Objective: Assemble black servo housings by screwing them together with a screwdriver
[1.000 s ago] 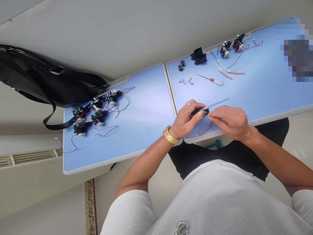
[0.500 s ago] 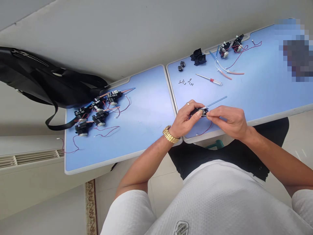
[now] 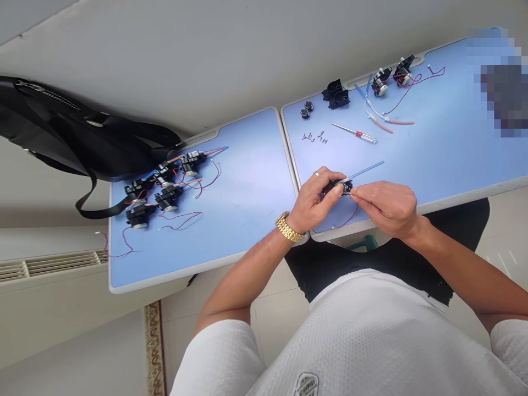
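My left hand (image 3: 314, 199) is closed around a small black pump-like unit (image 3: 347, 186), its thumb pressed on the near face. From the unit a thin blue tube (image 3: 367, 169) sticks out up and to the right. A dark red wire (image 3: 350, 217) hangs below it onto the table. The fingertips of my right hand (image 3: 390, 204) are pinched together at the unit's right edge; whatever sits between them is too small to make out. Beyond the hands lie a screwdriver (image 3: 357, 133) with a clear and red handle and several small screws (image 3: 314, 137).
Black plastic housings (image 3: 336, 94) and two small round motors (image 3: 305, 113) lie at the back, near two assembled units (image 3: 381, 82) and loose tubes (image 3: 381, 118). Several finished-looking units (image 3: 167, 198) with wires cover the left table, beside a black bag (image 3: 82, 132).
My right hand has turned slightly, its fingers curled in more at the unit's right edge. The left hand keeps its hold. The view has shifted a little.
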Action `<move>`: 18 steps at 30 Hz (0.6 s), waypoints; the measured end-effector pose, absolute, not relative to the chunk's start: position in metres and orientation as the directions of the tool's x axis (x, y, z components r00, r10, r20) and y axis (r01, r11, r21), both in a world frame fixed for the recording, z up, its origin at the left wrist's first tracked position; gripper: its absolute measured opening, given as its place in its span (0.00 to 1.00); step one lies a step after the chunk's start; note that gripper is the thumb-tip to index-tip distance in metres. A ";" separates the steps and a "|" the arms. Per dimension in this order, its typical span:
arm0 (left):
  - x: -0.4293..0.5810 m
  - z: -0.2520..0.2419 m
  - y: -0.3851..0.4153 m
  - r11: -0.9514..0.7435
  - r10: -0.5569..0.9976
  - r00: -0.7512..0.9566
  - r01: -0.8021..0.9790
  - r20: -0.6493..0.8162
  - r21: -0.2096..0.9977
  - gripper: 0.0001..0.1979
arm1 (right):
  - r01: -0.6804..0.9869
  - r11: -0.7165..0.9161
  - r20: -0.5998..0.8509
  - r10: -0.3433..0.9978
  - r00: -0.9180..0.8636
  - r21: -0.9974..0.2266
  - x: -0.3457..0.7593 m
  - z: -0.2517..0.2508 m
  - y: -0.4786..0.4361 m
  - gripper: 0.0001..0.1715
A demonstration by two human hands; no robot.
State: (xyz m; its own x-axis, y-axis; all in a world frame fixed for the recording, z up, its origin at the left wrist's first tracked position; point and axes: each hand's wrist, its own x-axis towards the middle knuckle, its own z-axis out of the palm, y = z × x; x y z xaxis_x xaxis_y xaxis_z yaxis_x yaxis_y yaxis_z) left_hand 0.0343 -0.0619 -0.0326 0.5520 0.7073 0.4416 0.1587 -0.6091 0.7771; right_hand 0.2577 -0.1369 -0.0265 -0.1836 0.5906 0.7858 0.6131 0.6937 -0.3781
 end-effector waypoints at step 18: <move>0.036 -0.031 -0.065 -0.718 0.639 0.528 0.151 0.559 0.679 0.15 | 0.697 0.670 0.830 0.522 -0.196 -0.256 0.254 -0.030 -0.139 0.11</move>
State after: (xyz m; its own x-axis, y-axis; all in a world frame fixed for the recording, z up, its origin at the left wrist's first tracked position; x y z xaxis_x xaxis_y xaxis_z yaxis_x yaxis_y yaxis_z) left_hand 0.0360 -0.0651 -0.0307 0.5283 0.6394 0.5587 0.1505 -0.7181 0.6795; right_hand 0.2538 -0.1386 -0.0298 -0.1962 0.5217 0.8303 0.6969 0.6698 -0.2562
